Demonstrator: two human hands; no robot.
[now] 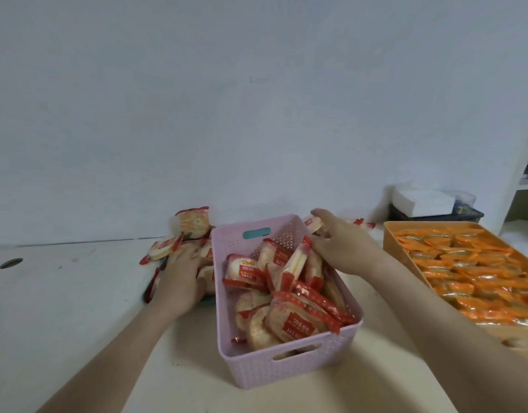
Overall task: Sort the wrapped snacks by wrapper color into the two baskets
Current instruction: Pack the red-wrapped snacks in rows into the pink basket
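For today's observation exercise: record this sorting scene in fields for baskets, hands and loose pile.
pink basket: centre, holds red snacks
orange basket: right, full of orange snacks
loose pile: red-wrapped, left of pink basket
left hand: rests on loose pile
right hand: holds a wrapped snack at pink basket's far right corner

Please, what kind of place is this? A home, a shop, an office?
Probably an office or workroom, though I cannot be sure: a pale desk with a cable hole, a bare white wall, and a white shelf unit at the right.
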